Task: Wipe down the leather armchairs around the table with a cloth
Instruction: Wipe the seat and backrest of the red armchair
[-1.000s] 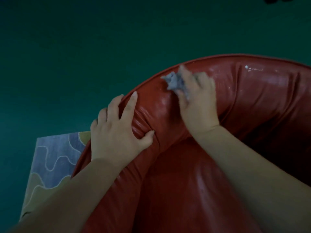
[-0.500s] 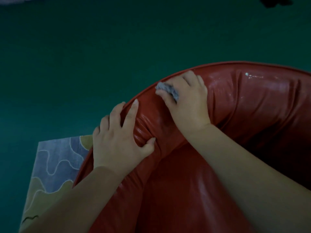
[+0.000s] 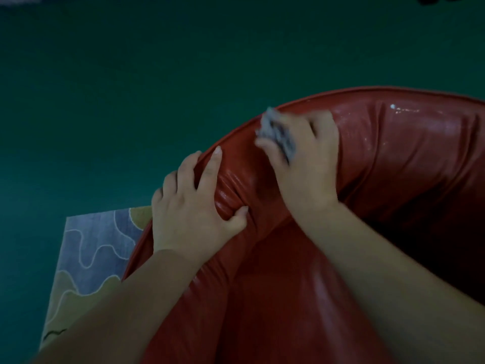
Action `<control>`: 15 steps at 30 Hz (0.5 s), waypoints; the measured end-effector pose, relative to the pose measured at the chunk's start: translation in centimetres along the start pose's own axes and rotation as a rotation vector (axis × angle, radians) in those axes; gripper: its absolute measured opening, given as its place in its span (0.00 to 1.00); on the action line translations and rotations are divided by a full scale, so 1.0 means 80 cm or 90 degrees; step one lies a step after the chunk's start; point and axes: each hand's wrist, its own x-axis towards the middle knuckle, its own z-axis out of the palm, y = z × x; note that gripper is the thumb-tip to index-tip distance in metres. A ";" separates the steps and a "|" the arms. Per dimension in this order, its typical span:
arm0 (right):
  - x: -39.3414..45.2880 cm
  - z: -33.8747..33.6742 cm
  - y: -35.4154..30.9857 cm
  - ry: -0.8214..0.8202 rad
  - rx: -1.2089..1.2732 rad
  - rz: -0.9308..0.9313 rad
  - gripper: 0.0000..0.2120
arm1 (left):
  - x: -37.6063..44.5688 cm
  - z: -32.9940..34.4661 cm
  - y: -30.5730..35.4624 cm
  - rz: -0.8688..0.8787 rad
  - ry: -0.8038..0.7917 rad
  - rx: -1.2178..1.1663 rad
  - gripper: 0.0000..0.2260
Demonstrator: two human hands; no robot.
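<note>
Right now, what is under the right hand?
A crumpled grey cloth sticks out beneath the right hand, pressed on the red leather armchair. The rest of the cloth is covered.

**What the view leaves unclear**

The grey cloth (image 3: 277,134) is smeared by motion blur, so its weave and edges cannot be read; most of it is buried under the right hand (image 3: 307,164), whose fingertips (image 3: 319,119) are blurred as well. Beyond that hand, the red leather armchair (image 3: 406,153) runs off the right edge, and its seat below the wrists is cut by the bottom edge. Both forearms leave the picture at the bottom. Left of the left hand (image 3: 189,214), the patterned rug (image 3: 89,253) is partly hidden behind the chair and forearm.
</note>
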 end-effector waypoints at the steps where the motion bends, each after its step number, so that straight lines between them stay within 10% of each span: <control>1: 0.018 0.007 -0.005 0.001 -0.028 -0.002 0.20 | 0.000 0.000 0.000 0.000 0.002 -0.001 0.44; 15: 0.006 0.000 0.006 0.021 -0.040 -0.039 0.18 | -0.001 0.002 -0.001 0.002 0.012 -0.006 0.44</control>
